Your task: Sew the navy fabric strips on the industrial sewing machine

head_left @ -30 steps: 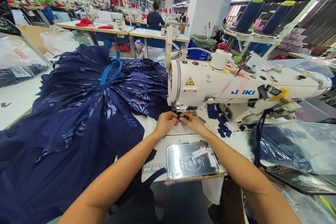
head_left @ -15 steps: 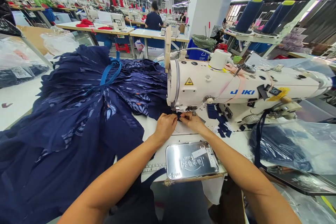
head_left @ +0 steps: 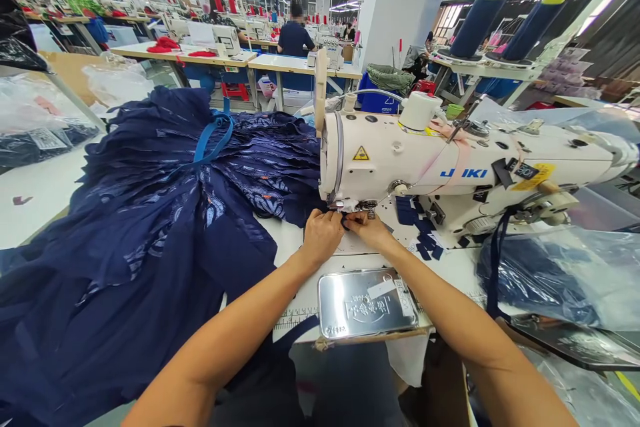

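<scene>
Under the head of the white sewing machine (head_left: 400,153), my left hand (head_left: 324,235) presses navy fabric with its fingers closed. Close to its right, my right hand (head_left: 369,228) pinches the edge of the same dark cloth near the needle area. The small piece between my fingertips is mostly hidden. A large gathered pile of navy patterned garments (head_left: 165,213) spreads to the left, with a blue strap (head_left: 213,140) across it. Small navy fabric pieces (head_left: 425,237) lie on the machine bed right of my right hand.
A shiny metal tin lid (head_left: 367,303) sits at the table's front edge, between my forearms. Plastic-wrapped navy fabric (head_left: 540,280) lies at the right. Two navy thread cones (head_left: 477,23) stand behind the machine. A person (head_left: 295,37) sits farther back.
My left hand has shifted slightly right and its fingers are more bunched over the cloth. My right hand stays near the needle area. The view has moved slightly.
</scene>
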The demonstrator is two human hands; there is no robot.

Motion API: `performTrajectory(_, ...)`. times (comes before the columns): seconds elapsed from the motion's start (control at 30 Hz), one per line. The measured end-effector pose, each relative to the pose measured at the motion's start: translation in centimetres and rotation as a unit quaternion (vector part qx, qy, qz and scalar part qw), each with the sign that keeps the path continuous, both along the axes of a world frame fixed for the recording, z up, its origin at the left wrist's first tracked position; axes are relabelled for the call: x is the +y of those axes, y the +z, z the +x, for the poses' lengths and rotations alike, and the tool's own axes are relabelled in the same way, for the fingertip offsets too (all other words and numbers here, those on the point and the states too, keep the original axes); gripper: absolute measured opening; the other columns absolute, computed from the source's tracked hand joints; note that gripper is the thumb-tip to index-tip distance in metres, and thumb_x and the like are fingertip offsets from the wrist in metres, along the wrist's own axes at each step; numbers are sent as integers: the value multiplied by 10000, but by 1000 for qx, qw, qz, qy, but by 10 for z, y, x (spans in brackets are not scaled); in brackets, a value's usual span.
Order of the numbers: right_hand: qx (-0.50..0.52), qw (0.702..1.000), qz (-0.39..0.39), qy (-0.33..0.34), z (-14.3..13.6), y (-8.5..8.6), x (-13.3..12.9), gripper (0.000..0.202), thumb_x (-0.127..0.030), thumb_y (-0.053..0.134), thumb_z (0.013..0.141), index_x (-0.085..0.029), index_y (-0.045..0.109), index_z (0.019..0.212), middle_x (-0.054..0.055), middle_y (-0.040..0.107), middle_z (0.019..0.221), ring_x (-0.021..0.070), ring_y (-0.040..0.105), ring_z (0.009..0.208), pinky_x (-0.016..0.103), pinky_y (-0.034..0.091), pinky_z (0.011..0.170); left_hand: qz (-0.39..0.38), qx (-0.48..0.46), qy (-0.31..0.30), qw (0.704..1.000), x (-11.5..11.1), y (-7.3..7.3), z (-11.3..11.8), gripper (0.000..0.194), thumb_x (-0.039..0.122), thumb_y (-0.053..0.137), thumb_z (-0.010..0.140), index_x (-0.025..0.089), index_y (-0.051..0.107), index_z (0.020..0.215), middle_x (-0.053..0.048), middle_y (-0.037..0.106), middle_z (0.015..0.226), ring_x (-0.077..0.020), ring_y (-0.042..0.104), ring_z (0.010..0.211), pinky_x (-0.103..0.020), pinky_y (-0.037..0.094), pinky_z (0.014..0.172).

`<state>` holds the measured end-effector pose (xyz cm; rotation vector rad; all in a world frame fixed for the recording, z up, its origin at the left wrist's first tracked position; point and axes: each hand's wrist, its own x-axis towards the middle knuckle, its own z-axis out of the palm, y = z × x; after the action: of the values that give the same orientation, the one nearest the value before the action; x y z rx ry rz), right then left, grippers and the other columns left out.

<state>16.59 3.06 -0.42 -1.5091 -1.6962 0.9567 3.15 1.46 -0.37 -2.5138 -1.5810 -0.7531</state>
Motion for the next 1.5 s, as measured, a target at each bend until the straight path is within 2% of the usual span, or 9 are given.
performTrajectory(0.23, 67, 995, -50, -55, 4, -3, 5, 75, -191, 613, 630, -151, 610, 693, 6, 625, 674, 159, 568, 689, 267, 425, 665, 1, -39, 0, 999, -2, -4, -7, 141, 79, 447, 734, 160, 547, 678, 1, 557, 573, -127, 514, 557, -256, 379, 645)
performTrajectory(0.47, -125, 991, 31, 42, 8, -2, 2, 104, -180, 535, 742, -175, 639, 745, 15, 643, 755, 165, 565, 740, 268, 396, 673, 49, 13, -136, 989, -4, -6, -13, 186, 134, 381, 825, 155, 555, 762, -65, 603, 904, -154, 536, 741, -275, 399, 687)
performTrajectory(0.57, -183, 978, 71, 72, 11, 2, 0, 147, -163, 506, 777, -183, 652, 785, 21, 650, 783, 162, 563, 746, 262, 387, 667, 18, 51, -175, 983, -4, -6, -14, 190, 109, 353, 833, 149, 538, 815, -57, 602, 908, -150, 530, 737, -270, 412, 712)
performTrajectory(0.8, -272, 936, 184, 127, 15, 4, 0, 155, -137, 530, 793, -193, 664, 846, 20, 670, 799, 169, 572, 776, 281, 380, 707, -51, 113, -113, 986, -13, 1, -8, 191, 45, 359, 781, 127, 520, 843, -79, 595, 829, -193, 537, 719, -324, 402, 708)
performTrajectory(0.97, -304, 920, 242, 58, 30, 0, 12, 164, -116, 520, 783, -149, 662, 709, 62, 660, 743, 178, 571, 700, 294, 403, 685, -88, 93, -21, 992, -24, 5, -23, 188, 34, 360, 776, 130, 517, 809, -73, 599, 750, -195, 530, 662, -315, 377, 653)
performTrajectory(1.1, -300, 874, 367, 103, 33, -3, 14, 172, -188, 518, 812, -170, 672, 737, 54, 660, 709, 180, 569, 681, 316, 410, 707, -95, 57, -5, 994, -30, 8, -44, 195, 167, 395, 841, 166, 520, 691, -29, 603, 699, -164, 494, 604, -301, 356, 639)
performTrajectory(1.23, -301, 816, 464, 166, 27, -6, 7, 223, -223, 452, 866, -174, 666, 832, 55, 667, 778, 172, 576, 727, 295, 412, 700, -112, 28, -20, 993, -30, 6, -47, 263, 258, 474, 823, 170, 509, 578, -1, 572, 612, -142, 492, 574, -302, 360, 653)
performTrajectory(1.33, -327, 786, 495, 176, 25, -8, 4, 235, -197, 435, 875, -168, 655, 799, 58, 659, 818, 154, 570, 735, 269, 405, 681, -104, -1, -3, 995, -26, 3, -43, 77, 168, 502, 780, 157, 578, 769, -9, 606, 701, -150, 535, 621, -300, 396, 655)
performTrajectory(1.5, -447, 720, 502, 174, 23, -9, 1, 204, -80, 452, 837, -153, 637, 790, 59, 645, 849, 150, 540, 693, 288, 364, 638, -15, 23, -92, 995, -15, -4, -49, 242, 117, 430, 806, 132, 588, 989, -105, 603, 1065, -211, 568, 943, -340, 456, 786)
